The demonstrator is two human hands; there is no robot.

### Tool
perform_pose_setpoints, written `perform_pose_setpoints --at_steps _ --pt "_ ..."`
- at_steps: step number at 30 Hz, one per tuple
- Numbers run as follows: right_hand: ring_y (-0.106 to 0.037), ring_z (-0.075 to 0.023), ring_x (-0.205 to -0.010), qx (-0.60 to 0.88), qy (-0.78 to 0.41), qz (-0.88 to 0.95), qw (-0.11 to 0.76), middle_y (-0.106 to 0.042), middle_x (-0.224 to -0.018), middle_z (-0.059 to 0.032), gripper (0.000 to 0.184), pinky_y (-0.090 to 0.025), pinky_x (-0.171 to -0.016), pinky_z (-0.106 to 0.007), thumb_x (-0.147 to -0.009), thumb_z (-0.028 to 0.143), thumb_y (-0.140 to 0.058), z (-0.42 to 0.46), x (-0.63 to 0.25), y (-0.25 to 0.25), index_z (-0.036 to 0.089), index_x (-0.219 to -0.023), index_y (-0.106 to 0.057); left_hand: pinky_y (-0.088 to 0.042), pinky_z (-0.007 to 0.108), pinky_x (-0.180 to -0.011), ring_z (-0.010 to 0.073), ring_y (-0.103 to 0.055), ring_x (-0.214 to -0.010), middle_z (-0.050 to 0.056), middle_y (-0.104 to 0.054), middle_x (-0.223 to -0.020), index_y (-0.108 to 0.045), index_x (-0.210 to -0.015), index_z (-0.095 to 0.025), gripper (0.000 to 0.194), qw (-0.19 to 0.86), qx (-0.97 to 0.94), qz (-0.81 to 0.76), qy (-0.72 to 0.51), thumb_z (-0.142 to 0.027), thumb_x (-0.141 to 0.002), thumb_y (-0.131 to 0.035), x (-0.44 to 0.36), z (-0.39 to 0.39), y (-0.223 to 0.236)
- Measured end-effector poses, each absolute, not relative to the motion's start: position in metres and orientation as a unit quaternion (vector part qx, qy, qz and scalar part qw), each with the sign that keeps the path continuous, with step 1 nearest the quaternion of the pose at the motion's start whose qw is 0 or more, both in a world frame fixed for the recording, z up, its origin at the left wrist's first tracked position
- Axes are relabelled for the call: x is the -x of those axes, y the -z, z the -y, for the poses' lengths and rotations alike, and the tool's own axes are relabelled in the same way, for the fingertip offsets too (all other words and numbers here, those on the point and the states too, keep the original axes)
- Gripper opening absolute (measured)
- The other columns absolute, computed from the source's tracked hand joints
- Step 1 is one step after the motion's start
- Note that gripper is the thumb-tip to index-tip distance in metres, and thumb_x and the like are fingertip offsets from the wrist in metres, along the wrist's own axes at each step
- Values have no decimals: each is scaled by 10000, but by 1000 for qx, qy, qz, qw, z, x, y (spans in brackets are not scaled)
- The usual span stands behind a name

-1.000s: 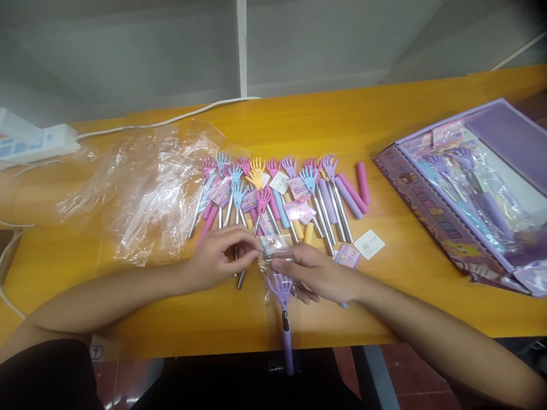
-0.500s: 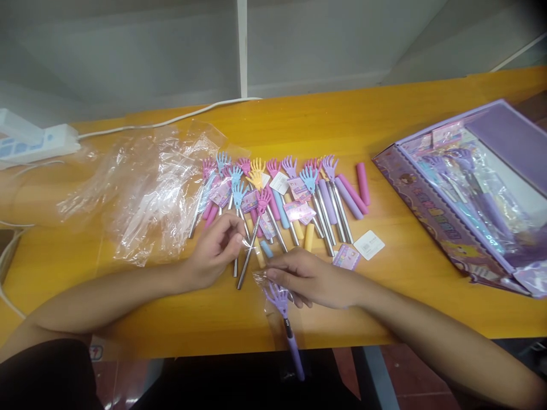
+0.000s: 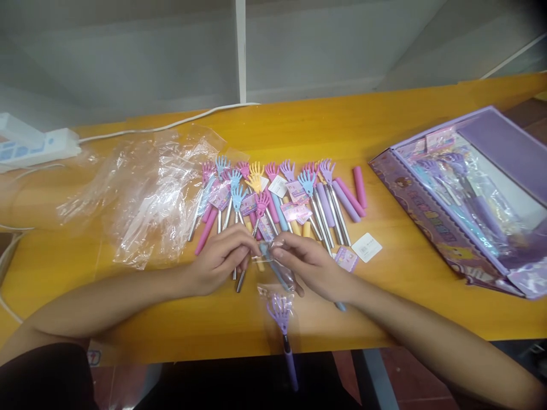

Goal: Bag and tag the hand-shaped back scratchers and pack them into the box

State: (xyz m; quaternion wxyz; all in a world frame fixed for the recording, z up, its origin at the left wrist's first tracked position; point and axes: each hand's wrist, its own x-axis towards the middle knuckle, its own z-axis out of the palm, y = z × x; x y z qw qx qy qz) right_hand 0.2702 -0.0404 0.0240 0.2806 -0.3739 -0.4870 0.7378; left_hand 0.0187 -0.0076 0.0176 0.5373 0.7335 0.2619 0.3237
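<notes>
A purple back scratcher (image 3: 280, 314) is lying in a clear bag just on the near side of the hands, its long axis running from the fingertips toward the person's lap and veering slightly right, claw toward the hands, handle reaching past the counter (image 3: 188, 336) edge. The right hand (image 3: 311, 263) is sitting nearer to it than the left hand (image 3: 226, 257). Both are bringing thumb and fingers together, pinching clear film (image 3: 261, 259) between them; whether that belongs to the bag I can't tell. Loose scratchers (image 3: 262, 205) are lying just beyond the hands, plastic bags (image 3: 158, 199) beyond the left, an open box (image 3: 440, 222) well out past the right.
</notes>
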Motion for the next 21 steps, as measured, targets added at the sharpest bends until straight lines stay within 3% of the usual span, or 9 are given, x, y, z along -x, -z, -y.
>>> perform_pose_setpoints --at_steps 4,8,14,17,19,21 --pt "-570 -96 -444 399 -705 492 319 -586 -611 83 274 -479 -454 -229 -1075 486 -598 39 -268 -24 231 -984 -555 -635 299 -760 164 -692 -886 86 -652 -1099 -668 -1323 -247 276 544 -748 -231 -302 -349 -1126 -503 -20 10 -17" --pt "-652 -129 -539 425 -680 489 342 -654 -679 41 292 -530 -527 -268 -1043 504 -646 41 -266 -23 231 -985 -560 -622 305 -820 175 -683 -945 81 -710 -1076 -675 -1305 -242 266 491 -782 -232 -306 -209 -1041 -668 -23 15 -14" --pt "-674 -154 -591 419 -658 525 341 -673 -735 18 267 -551 -561 -294 -1064 502 -595 32 -273 -22 241 -1056 -535 -590 275 -753 163 -673 -934 85 -687 -1098 -684 -1326 -233 346 484 -757 -296 -323 -113 -1007 -622 -23 15 -13" --pt "-646 -155 -691 484 -458 654 357 -677 -847 -23 180 -522 -631 -302 -1083 411 -560 19 -287 -21 233 -1086 -579 -588 284 -759 166 -653 -938 95 -667 -1139 -687 -1351 -245 382 480 -738 -314 -355 -111 -1005 -599 -21 10 -12" --pt "-664 -179 -817 513 -275 748 319 -702 -1061 -87 126 -522 -700 -329 -1070 321 -561 9 -298 -20 218 -1093 -628 -586 289 -759 163 -642 -928 92 -667 -1147 -691 -1364 -261 393 477 -734 -315 -366 -118 -1011 -595 -19 6 -10" --pt "-688 -208 -893 532 -164 789 261 -687 -1241 -131 184 -516 -685 -335 -1065 278 -555 1 -306 -18 202 -1196 -659 -595 307 -804 167 -653 -951 86 -684 -1146 -699 -1367 -270 390 466 -742 -316 -364 -128 -1014 -615 -18 4 -9"
